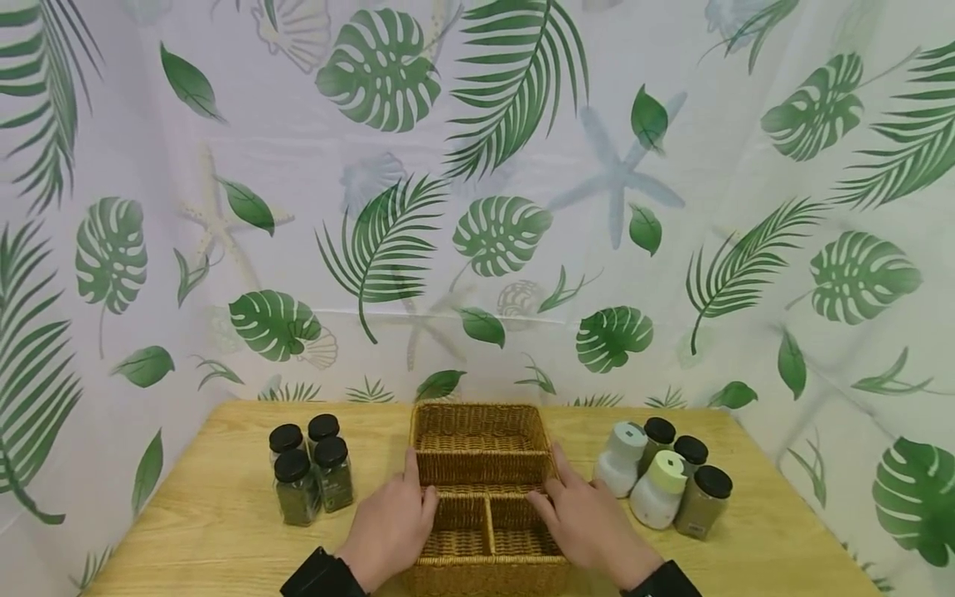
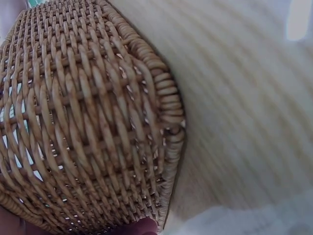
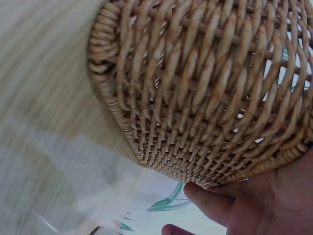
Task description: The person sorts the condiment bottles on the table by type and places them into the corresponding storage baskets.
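A brown wicker basket (image 1: pixel 485 572) stands at the front middle of the table, with a raised back section and two small front compartments parted by a divider. No objects show inside it. My left hand (image 1: pixel 391 522) grips its left side, thumb on the rim and index finger stretched along the outside. On the opposite side my right hand (image 1: pixel 593 522) holds it in the same way. The woven wall of the basket (image 2: pixel 73 107) fills much of the left wrist view, where little of the hand shows. In the right wrist view, fingers (image 3: pixel 210 203) touch the basket's edge.
Several black-lidded spice jars (image 1: pixel 296 489) stand on the wooden table (image 1: pixel 201 514) to the left. At right are more black-lidded jars (image 1: pixel 704 503) beside a white bottle with a grey-green cap (image 1: pixel 622 460) and one with a yellow-green cap (image 1: pixel 658 491). A leaf-patterned cloth (image 1: pixel 492 332) hangs behind.
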